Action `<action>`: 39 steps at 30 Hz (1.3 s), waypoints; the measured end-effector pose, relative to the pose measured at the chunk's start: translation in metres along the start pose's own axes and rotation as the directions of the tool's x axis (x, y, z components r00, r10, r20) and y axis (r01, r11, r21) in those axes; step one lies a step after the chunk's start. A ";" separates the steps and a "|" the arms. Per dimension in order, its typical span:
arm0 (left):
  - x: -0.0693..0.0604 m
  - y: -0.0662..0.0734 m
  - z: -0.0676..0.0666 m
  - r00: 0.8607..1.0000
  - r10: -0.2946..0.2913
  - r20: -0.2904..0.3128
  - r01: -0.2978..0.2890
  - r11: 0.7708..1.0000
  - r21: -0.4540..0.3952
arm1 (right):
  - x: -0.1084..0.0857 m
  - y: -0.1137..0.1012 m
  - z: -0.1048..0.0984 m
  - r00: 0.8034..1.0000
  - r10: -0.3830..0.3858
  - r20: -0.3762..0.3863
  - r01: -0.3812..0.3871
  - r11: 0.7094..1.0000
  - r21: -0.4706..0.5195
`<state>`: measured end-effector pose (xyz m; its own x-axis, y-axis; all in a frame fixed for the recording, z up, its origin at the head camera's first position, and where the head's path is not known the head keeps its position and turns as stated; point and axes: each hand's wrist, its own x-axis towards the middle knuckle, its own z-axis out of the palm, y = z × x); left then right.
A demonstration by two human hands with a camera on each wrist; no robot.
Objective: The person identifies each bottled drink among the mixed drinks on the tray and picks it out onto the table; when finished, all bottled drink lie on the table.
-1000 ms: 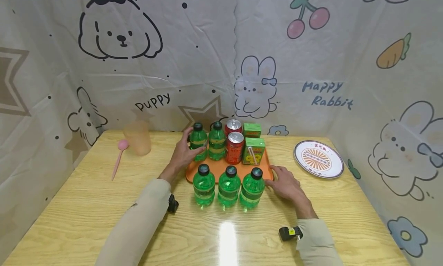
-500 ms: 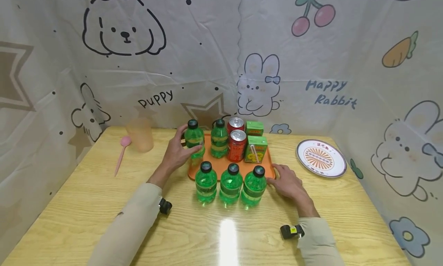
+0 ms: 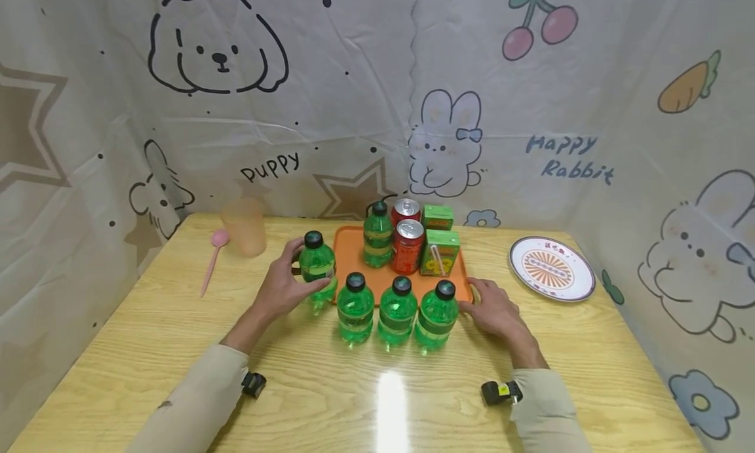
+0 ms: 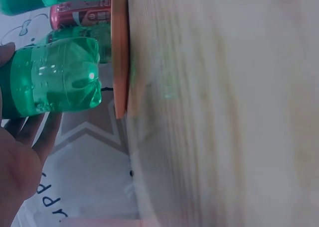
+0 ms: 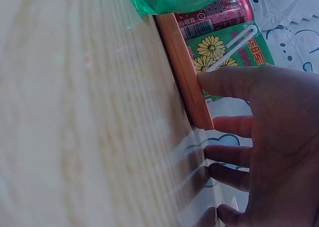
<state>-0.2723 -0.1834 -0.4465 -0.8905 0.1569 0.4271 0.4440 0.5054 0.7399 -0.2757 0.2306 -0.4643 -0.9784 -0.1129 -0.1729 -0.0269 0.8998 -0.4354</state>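
Note:
My left hand (image 3: 280, 289) holds a green plastic bottle (image 3: 316, 264) with a black cap, thumb on one side and fingers behind. In the left wrist view this bottle (image 4: 57, 77) hangs upright above the table, beside the left edge of the orange tray (image 3: 348, 238). My right hand (image 3: 494, 312) is at the tray's front right corner. The right wrist view has the thumb and index finger pinching the tray's rim (image 5: 187, 72), the other fingers near the tabletop. On the tray stand another green bottle (image 3: 377, 236), two red cans (image 3: 407, 253) and two green juice boxes (image 3: 440, 256).
Several green bottles, one of them the middle bottle (image 3: 397, 312), stand in a row before the tray. A white patterned plate (image 3: 551, 269) lies to the right. An orange translucent cup (image 3: 244, 230) and a pink spoon (image 3: 215, 259) are at the left. Printed cloth hangs around the table.
My left hand has lifted the green bottle off the tray's left end and carried it left and toward me. The right hand has stayed at the tray's corner.

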 end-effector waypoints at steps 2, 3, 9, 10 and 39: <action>-0.006 0.002 -0.003 1.000 0.009 0.007 -0.009 1.000 0.004 | 0.000 0.000 0.000 1.000 0.000 0.000 0.000 1.000 0.002; -0.009 0.003 -0.004 1.000 0.010 0.008 -0.010 1.000 0.003 | 0.001 0.000 0.000 1.000 -0.001 0.001 0.001 1.000 0.000; -0.027 0.005 -0.015 0.998 0.030 0.060 -0.030 1.000 -0.010 | 0.001 0.000 0.001 1.000 0.007 0.000 -0.007 1.000 -0.001; -0.030 0.005 -0.016 0.997 0.040 0.072 -0.039 0.999 -0.014 | 0.001 0.001 0.002 1.000 0.009 0.001 -0.009 1.000 0.001; -0.070 0.065 0.024 0.878 0.349 0.327 -0.268 0.926 -0.268 | 0.001 0.001 0.001 1.000 0.010 0.005 -0.010 1.000 -0.004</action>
<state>-0.1831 -0.1414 -0.4406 -0.6597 0.5920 0.4630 0.6761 0.1985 0.7096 -0.2761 0.2311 -0.4662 -0.9776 -0.1056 -0.1819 -0.0176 0.9027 -0.4299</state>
